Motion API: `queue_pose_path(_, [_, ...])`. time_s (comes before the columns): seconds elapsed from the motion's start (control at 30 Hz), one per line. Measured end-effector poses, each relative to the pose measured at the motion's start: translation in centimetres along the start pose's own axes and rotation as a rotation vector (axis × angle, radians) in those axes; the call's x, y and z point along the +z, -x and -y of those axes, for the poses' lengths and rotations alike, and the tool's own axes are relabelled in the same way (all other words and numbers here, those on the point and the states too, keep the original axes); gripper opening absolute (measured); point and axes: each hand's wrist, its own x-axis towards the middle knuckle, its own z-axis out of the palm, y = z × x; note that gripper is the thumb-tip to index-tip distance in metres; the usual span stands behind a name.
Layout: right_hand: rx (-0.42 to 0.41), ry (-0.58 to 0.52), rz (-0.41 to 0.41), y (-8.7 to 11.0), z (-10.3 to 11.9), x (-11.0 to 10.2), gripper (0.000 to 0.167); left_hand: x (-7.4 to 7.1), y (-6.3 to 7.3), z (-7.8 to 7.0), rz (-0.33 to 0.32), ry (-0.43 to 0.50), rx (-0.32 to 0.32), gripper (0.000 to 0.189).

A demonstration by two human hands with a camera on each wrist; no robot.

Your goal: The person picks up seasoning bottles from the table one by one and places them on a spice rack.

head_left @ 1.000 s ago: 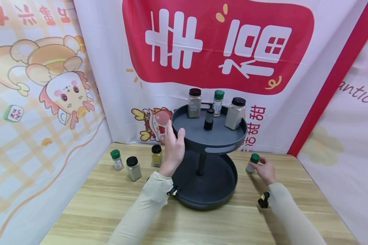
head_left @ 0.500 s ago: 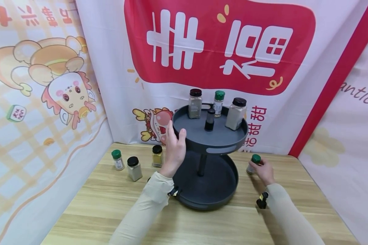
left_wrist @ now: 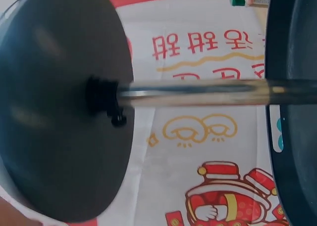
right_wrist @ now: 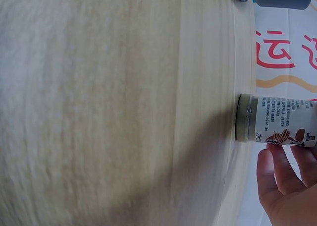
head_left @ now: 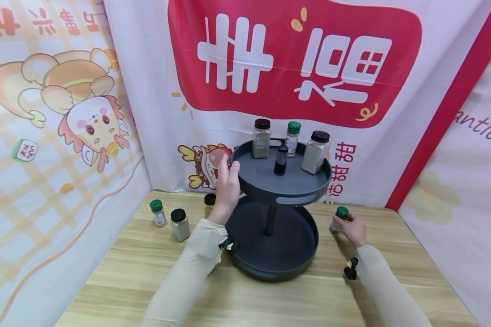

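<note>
In the head view my left hand (head_left: 227,188) is at the left rim of a dark two-tier turntable rack (head_left: 288,184), its fingers straight and pointing up. My right hand (head_left: 355,229) holds a green-capped spice jar (head_left: 334,226) upright on the right side of the table. The right wrist view shows the jar's printed label (right_wrist: 282,119) and its base at the tabletop, with fingers (right_wrist: 285,171) along its side. A brown-capped jar (head_left: 262,141), a green-capped jar (head_left: 293,138), a black-capped jar (head_left: 316,153) and a small dark-based bottle (head_left: 281,161) stand on the upper tier.
Left of the rack stand a green-capped jar (head_left: 158,213), a black-capped jar (head_left: 180,225) and a yellowish jar (head_left: 209,205) partly behind my left arm. The lower tier (head_left: 286,250) surrounds the rack's post (head_left: 270,220). Printed cloths hang behind the wooden table (head_left: 118,281).
My left hand has shifted slightly left and up along the rack's rim, now covering part of the yellowish jar. The right hand stays on the spice jar.
</note>
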Motion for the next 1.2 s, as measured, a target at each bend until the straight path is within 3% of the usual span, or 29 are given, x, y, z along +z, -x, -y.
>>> queue_pose_path(0.17, [0.005, 0.000, 0.001, -0.1, -0.2, 0.0, 0.054, -0.6, -1.6, 0.3, 0.087, 0.100, -0.029, 0.055])
queue_pose_path(0.33, [0.016, -0.001, 0.002, 0.0, -0.2, 0.0, 0.054, -0.7, -2.2, 0.8, 0.149, 0.134, -0.062, 0.053])
queue_pose_path(0.63, [0.031, 0.006, 0.015, 0.0, 0.3, -0.3, 0.055, -0.8, -2.2, 1.2, 0.158, 0.137, -0.057, 0.053])
queue_pose_path(0.97, [0.040, -0.008, 0.004, 0.0, 0.6, -0.2, 0.055, -0.9, -1.7, 1.0, 0.144, 0.048, -0.056, 0.055])
queue_pose_path(1.2, [0.043, -0.025, -0.018, 0.3, 0.2, -0.3, 0.058, -0.9, -1.2, 1.2, 0.142, 0.046, -0.051, 0.056])
